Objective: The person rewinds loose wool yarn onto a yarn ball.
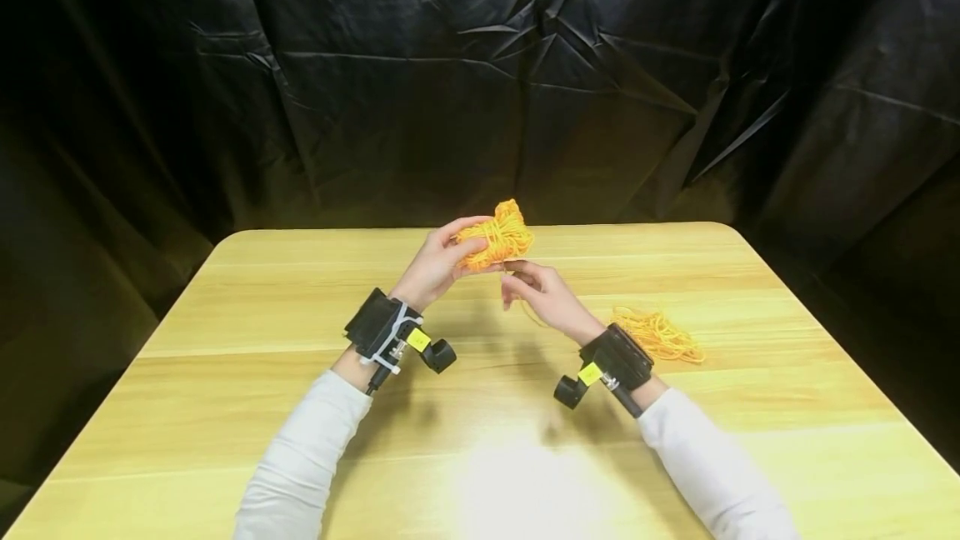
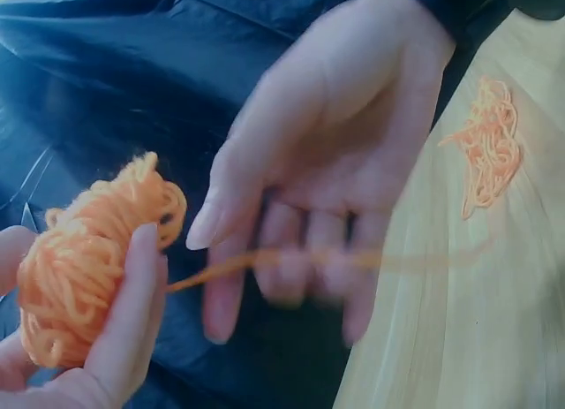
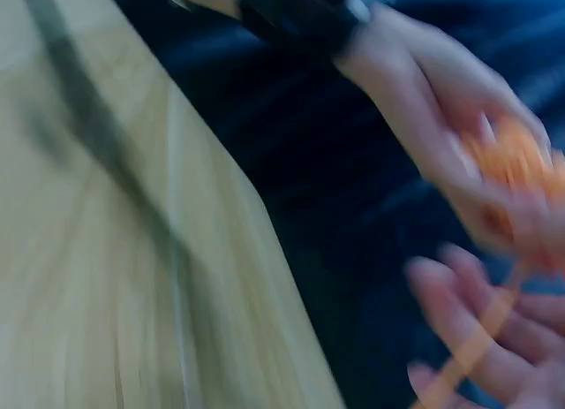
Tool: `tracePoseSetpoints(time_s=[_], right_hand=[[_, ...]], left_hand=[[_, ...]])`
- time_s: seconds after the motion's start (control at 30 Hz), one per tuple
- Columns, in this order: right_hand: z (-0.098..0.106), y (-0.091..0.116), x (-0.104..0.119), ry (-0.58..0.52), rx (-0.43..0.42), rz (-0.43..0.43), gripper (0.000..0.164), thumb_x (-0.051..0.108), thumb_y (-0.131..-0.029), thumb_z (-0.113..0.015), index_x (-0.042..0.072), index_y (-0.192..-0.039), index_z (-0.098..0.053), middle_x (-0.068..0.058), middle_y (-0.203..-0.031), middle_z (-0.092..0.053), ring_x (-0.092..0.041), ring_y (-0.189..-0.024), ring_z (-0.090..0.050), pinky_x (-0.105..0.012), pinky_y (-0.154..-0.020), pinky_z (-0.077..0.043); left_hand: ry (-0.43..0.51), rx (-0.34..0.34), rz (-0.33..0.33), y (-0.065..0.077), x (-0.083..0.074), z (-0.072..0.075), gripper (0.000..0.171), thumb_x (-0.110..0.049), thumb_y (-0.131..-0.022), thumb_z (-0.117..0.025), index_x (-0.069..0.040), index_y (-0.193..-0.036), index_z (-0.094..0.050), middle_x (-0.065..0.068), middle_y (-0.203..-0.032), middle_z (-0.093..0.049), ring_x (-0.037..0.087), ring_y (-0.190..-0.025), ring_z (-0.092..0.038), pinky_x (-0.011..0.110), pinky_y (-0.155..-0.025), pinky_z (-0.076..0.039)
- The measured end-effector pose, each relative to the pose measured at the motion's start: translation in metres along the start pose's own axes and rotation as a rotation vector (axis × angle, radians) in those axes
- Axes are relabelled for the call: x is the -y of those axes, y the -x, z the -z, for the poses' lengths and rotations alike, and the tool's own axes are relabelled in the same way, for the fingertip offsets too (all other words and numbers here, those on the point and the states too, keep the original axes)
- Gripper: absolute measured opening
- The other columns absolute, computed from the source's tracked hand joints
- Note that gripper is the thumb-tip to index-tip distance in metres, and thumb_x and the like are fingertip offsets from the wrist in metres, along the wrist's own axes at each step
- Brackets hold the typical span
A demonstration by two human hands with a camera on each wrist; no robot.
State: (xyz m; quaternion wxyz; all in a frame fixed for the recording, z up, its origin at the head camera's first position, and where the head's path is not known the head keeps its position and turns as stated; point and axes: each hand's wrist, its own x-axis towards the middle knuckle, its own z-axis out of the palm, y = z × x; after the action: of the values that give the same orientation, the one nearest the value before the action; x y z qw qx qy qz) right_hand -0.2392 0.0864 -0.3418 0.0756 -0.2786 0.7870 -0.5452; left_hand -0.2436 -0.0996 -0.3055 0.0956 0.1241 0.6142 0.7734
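Observation:
A wound bundle of orange-yellow yarn [image 1: 506, 232] is held up over the far part of the table by my left hand [image 1: 438, 263], whose thumb and fingers curl round it. In the left wrist view, loops stand out from the top of the bundle [image 2: 75, 281]. One yarn strand [image 2: 212, 272] runs from it across the fingers of my right hand [image 1: 551, 296]. Those fingers hang loosely beside the bundle, the thumb apart from them. Motion blurs both hands in the right wrist view, where the strand [image 3: 481, 334] crosses the right fingers.
On the wooden table [image 1: 247, 407], a loose heap of the same yarn [image 1: 663, 336] lies to the right, partly behind the right wrist's camera strap [image 1: 618, 357]. A black sheet [image 1: 420, 132] hangs behind the table's far edge.

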Motion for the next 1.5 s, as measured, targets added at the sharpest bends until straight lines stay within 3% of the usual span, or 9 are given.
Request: tracePoseSetpoints(time_s=[0.1, 0.3, 0.5, 0.8, 1.0, 1.13, 1.23, 1.33, 1.5], right_hand=[[-0.006, 0.002, 0.007, 0.139, -0.065, 0.095, 0.027, 0.012, -0.094, -0.042, -0.004, -0.109, -0.057, -0.013, -0.070, -0.053, -0.013, -0.061, -0.050, -0.026, -0.059, -0.047], [0.001, 0.005, 0.025, 0.333, -0.084, 0.139, 0.019, 0.013, -0.089, -0.054, 0.001, -0.094, -0.067, -0.006, -0.073, -0.061, -0.009, -0.060, -0.048, -0.018, -0.053, -0.039], [0.020, 0.002, 0.048, 0.390, -0.061, 0.131, 0.015, 0.017, -0.083, -0.062, 0.008, -0.073, -0.067, 0.002, -0.056, -0.054, -0.010, -0.043, -0.031, -0.022, -0.040, -0.023], [0.044, -0.015, 0.065, 0.164, -0.008, 0.019, 0.020, 0.016, -0.081, -0.065, 0.003, -0.095, -0.068, -0.007, -0.079, -0.068, -0.016, -0.054, -0.051, -0.022, -0.049, -0.040], [0.055, -0.024, 0.047, -0.050, 0.007, 0.029, 0.027, 0.019, -0.083, -0.063, 0.003, -0.105, -0.064, -0.013, -0.090, -0.066, -0.019, -0.055, -0.043, -0.025, -0.050, -0.035], [0.055, -0.027, 0.029, -0.090, -0.043, -0.026, 0.029, 0.024, -0.084, -0.061, 0.007, -0.107, -0.064, -0.006, -0.098, -0.065, -0.018, -0.078, -0.053, -0.031, -0.065, -0.039], [0.049, -0.028, 0.015, -0.170, -0.073, -0.080, 0.028, 0.018, -0.084, -0.061, 0.003, -0.108, -0.063, -0.003, -0.102, -0.065, -0.017, -0.092, -0.057, -0.031, -0.076, -0.045], [0.040, -0.026, 0.001, -0.263, -0.086, -0.101, 0.018, 0.005, -0.085, -0.055, -0.003, -0.099, -0.065, -0.003, -0.094, -0.065, -0.014, -0.084, -0.059, -0.023, -0.070, -0.049], [0.025, -0.018, -0.013, -0.244, -0.068, -0.084, 0.022, -0.005, -0.080, -0.050, 0.011, -0.075, -0.064, 0.004, -0.074, -0.060, -0.009, -0.070, -0.053, -0.022, -0.068, -0.045]], left_hand=[[-0.002, -0.039, 0.034, 0.000, 0.000, 0.000, 0.040, -0.005, -0.088, -0.052, -0.003, -0.128, -0.044, 0.016, -0.116, -0.047, 0.022, -0.097, -0.055, 0.038, -0.084, -0.046], [-0.008, -0.117, 0.074, -0.002, 0.002, 0.000, 0.039, -0.015, -0.087, -0.056, -0.003, -0.124, -0.048, 0.016, -0.118, -0.050, 0.023, -0.099, -0.054, 0.035, -0.082, -0.048], [-0.091, -0.159, 0.096, -0.002, 0.005, 0.002, 0.038, -0.015, -0.084, -0.062, -0.001, -0.118, -0.054, 0.016, -0.112, -0.056, 0.022, -0.093, -0.058, 0.032, -0.079, -0.050], [-0.249, 0.011, 0.114, -0.001, 0.009, 0.003, 0.033, -0.015, -0.082, -0.064, -0.001, -0.112, -0.059, 0.011, -0.103, -0.063, 0.020, -0.087, -0.059, 0.033, -0.080, -0.049], [-0.380, 0.111, 0.110, 0.001, 0.006, 0.001, 0.033, -0.014, -0.080, -0.066, -0.005, -0.111, -0.060, 0.010, -0.103, -0.063, 0.024, -0.089, -0.057, 0.032, -0.078, -0.048], [-0.455, 0.181, 0.106, 0.001, 0.006, 0.000, 0.033, -0.017, -0.079, -0.067, -0.010, -0.111, -0.059, 0.007, -0.105, -0.059, 0.024, -0.091, -0.053, 0.032, -0.079, -0.047], [-0.418, 0.212, 0.111, 0.001, 0.005, -0.001, 0.033, -0.015, -0.080, -0.066, -0.009, -0.111, -0.058, 0.008, -0.105, -0.060, 0.024, -0.092, -0.055, 0.033, -0.081, -0.047], [-0.333, 0.194, 0.108, 0.001, 0.004, -0.002, 0.034, -0.011, -0.080, -0.065, -0.004, -0.113, -0.057, 0.011, -0.103, -0.062, 0.023, -0.089, -0.058, 0.032, -0.082, -0.048], [-0.243, 0.103, 0.061, 0.000, 0.004, -0.002, 0.032, -0.008, -0.079, -0.066, -0.001, -0.109, -0.057, 0.011, -0.099, -0.062, 0.021, -0.085, -0.059, 0.031, -0.079, -0.049]])
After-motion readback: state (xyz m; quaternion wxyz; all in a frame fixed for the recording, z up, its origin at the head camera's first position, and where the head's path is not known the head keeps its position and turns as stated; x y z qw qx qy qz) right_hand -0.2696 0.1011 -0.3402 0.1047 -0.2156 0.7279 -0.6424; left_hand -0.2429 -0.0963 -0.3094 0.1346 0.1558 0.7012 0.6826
